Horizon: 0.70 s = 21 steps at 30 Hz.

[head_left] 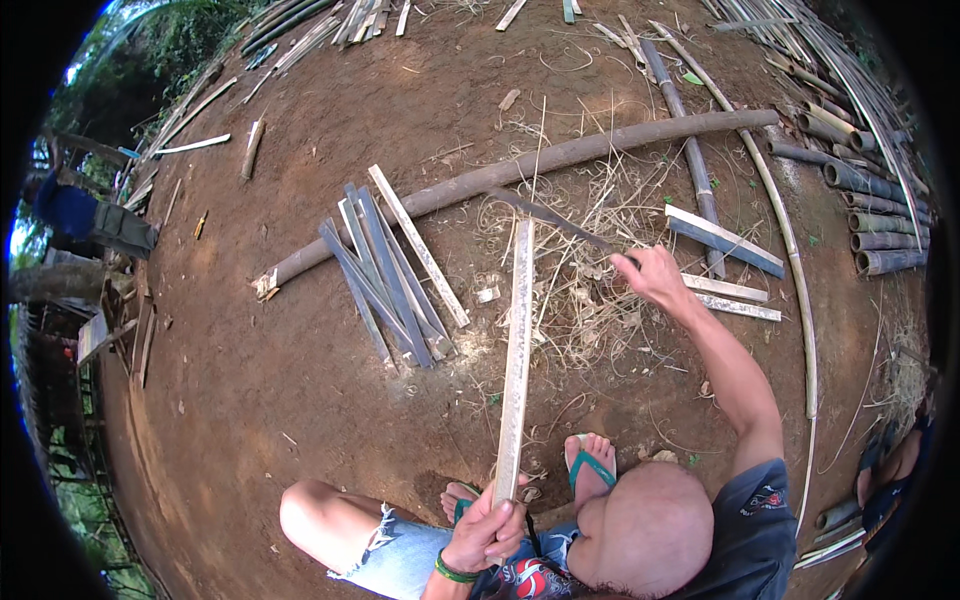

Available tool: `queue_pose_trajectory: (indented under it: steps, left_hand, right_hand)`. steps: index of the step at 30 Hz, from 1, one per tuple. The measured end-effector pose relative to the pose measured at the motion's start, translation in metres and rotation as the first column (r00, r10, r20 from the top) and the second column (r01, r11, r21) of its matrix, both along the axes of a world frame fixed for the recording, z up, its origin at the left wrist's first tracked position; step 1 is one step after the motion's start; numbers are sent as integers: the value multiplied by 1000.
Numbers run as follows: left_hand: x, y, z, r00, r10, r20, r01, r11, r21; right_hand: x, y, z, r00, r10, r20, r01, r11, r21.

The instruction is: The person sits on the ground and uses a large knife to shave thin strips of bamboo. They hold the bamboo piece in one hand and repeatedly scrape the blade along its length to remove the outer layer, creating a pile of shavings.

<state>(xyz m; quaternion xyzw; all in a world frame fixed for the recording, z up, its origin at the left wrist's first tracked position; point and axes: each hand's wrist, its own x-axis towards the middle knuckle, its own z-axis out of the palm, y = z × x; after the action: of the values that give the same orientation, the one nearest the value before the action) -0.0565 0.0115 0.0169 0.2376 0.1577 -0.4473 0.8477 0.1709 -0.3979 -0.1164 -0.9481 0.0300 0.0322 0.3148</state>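
Observation:
In my left hand (485, 530), low in the picture, is the near end of a long pale split bamboo strip (517, 345); the fingers are closed round it. The strip points away from me, its far end near the blade. My right hand (655, 275) grips a long knife (555, 219), its handle mostly hidden in the fist. The dark blade reaches left, past the strip's far tip; whether the two touch I cannot tell. Left of the strip lies a pile of dark and pale bamboo slats (385, 280), leaning on a long brown pole (560, 155).
Curly shavings (600, 290) litter the dirt ahead. More split bamboo pieces (725, 240) lie to the right, beside a long thin pole (775, 210). Thick bamboo poles (885, 220) are stacked at the far right. A person (95, 220) is at the left edge, another (890, 480) lower right.

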Motion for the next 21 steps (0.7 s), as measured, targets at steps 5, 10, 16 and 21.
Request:
queue_pose_trajectory:
  steps: [5, 10, 16, 21]
  left_hand:
    - [-1, -7, -1, 983, -26, 181, -20, 970, 243]
    - [13, -30, -34, 962, -145, 231, 37, 909, 416]
    - [16, -40, -47, 936, -187, 297, 44, 902, 430]
    - [13, -39, -52, 926, -224, 304, 72, 895, 439]
  right_hand:
    - [-5, -3, 6, 977, -211, 16, 205, 962, 179]
    - [-54, 86, 31, 999, 5, -50, 33, 704, 709]
    - [-68, 144, 49, 999, 16, -36, 24, 467, 884]
    - [-46, 146, 60, 996, -81, -38, 61, 306, 950]
